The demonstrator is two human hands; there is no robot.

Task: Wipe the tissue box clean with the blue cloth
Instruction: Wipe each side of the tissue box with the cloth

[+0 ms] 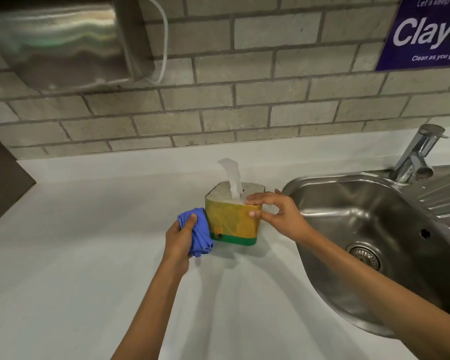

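A yellow tissue box (231, 220) with a green band at its base stands upright on the white counter (89, 255), a white tissue (231, 178) sticking up from its top. My left hand (178, 242) grips a bunched blue cloth (199, 231), which presses against the box's left side. My right hand (278, 215) holds the box at its top right corner, with fingertips on the top edge and the thumb on the front face.
A steel sink (374, 229) with a drain lies right of the box, its tap (418, 154) at the back. A brick wall rises behind the counter, with a metal dispenser (63, 42) upper left and a blue sign (426, 32) upper right.
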